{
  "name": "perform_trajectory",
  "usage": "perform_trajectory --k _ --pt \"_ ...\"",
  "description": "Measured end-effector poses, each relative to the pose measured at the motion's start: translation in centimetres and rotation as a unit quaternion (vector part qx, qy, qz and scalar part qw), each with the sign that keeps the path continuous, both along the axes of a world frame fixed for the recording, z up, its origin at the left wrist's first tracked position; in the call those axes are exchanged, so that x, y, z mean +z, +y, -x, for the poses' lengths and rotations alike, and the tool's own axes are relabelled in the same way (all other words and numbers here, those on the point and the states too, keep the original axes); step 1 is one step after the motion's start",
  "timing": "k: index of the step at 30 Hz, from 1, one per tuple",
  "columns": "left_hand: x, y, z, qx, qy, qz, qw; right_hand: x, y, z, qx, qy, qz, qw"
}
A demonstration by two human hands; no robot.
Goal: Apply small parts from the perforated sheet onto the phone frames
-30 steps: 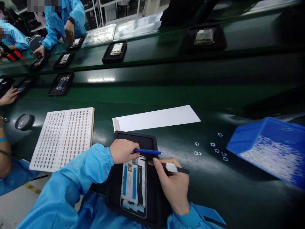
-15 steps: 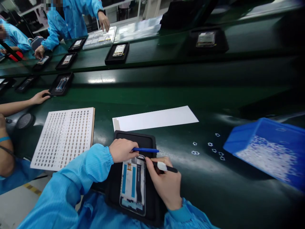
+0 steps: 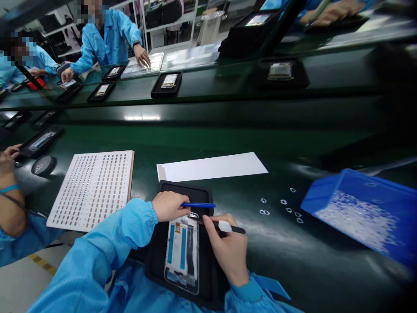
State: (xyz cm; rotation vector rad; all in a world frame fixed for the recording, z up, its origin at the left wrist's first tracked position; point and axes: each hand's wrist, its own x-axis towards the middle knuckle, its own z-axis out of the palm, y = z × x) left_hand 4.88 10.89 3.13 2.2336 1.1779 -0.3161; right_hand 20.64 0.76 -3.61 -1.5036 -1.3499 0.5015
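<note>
A phone with its inside exposed [image 3: 177,250] lies in a black tray [image 3: 203,194] in front of me. My left hand [image 3: 170,206] is closed round a slim blue pen-like stick [image 3: 203,204] that points right across the tray; its fingertips rest by the phone's top edge. In my right hand [image 3: 230,250] is a pair of black tweezers [image 3: 240,229] with a white wrap. The tweezers' tip reaches the top end of the phone, beside my left fingers. A small ring-like part [image 3: 193,214] shows there, too small to make out fully.
A white sheet with rows of small pieces [image 3: 91,191] lies left, a white strip [image 3: 213,167] beyond the tray. Several small white frames [image 3: 289,210] lie right, near a blue bin [image 3: 325,184] of similar pieces. Co-worker's hand [image 3: 12,151] touches another black tray [image 3: 41,141] at left.
The view has tilted up slightly. The co-worker's hand at left has moved further left with a black tray. My hands keep nearly the same hold at the phone's top.
</note>
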Motion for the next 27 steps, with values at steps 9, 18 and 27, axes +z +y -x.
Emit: perform_trajectory --k 9,18,27 --pt "0.0 0.0 0.1 0.003 -0.010 -0.003 1.000 0.4 0.2 0.3 0.008 -0.039 -0.013 0.999" --pt "0.0 -2.2 1.6 0.063 -0.099 -0.064 0.991 0.7 0.3 0.5 -0.020 -0.012 -0.030 0.999" --pt "-2.6 -12.0 9.9 0.257 -0.071 -0.092 0.959 -1.3 -0.5 -0.3 -0.073 0.139 0.082 0.984"
